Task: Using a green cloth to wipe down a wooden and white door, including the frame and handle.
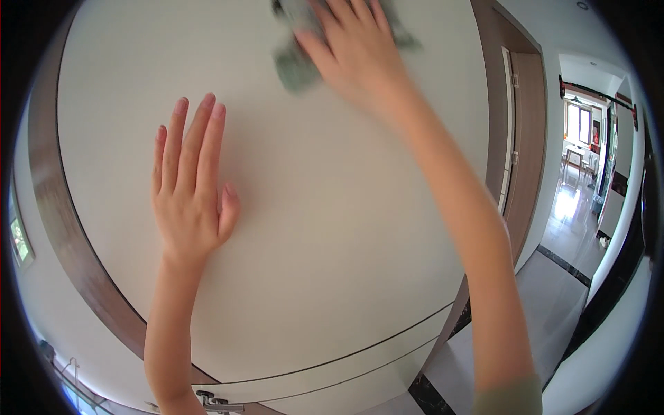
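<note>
A large pale flat panel (321,218), edged by a brown wooden frame (72,228) at the left, fills most of the head view. My left hand (192,181) lies flat against the panel's left part, palm down, fingers stretched upward and nothing in it. Near the top, my right hand (358,46) presses a grey-green cloth (295,67) on the panel. The cloth is blurred and sticks out on both sides of the fingers; part of it is cut off by the picture's top edge.
A door handle (223,407) and a dark-lined strip (332,368) lie along the panel's bottom. Right of it stand a wooden door (526,140) and a tiled passage (563,218) leading to a bright room. Clothes hangers (75,368) hang at the lower left.
</note>
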Tool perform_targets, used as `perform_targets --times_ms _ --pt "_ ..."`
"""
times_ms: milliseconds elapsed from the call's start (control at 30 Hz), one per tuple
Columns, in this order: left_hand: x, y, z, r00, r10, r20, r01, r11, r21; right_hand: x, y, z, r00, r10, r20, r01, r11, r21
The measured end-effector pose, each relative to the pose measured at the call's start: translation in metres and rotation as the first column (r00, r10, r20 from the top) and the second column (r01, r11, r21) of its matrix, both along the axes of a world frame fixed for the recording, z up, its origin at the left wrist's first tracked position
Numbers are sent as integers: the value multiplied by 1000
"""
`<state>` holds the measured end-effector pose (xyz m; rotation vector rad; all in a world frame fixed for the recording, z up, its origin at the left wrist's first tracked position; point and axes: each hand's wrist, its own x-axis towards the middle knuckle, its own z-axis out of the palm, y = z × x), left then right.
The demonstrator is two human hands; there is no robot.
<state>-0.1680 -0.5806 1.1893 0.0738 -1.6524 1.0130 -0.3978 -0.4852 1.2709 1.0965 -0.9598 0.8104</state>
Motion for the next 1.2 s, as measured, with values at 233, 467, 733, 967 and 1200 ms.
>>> perform_targets --times_ms 233,467,733,967,1200 --pt "-1 4 1 1000 -13 6 13 1000 25 2 67 -194 967 -208 149 83 807 584" --pt "-17 40 17 993 48 -110 -45 999 31 -11 20 51 972 -217 84 201 965 170" --pt "-85 51 12 986 -164 15 162 984 68 -12 31 -83 993 -16 113 0 990 143" --pt "-149 85 -17 845 -345 408 348 935 71 -18 54 -167 917 -195 348 100 957 272" --pt "-175 76 70 944 -329 32 330 941 -74 -41 51 -43 968 -231 98 205 953 223"
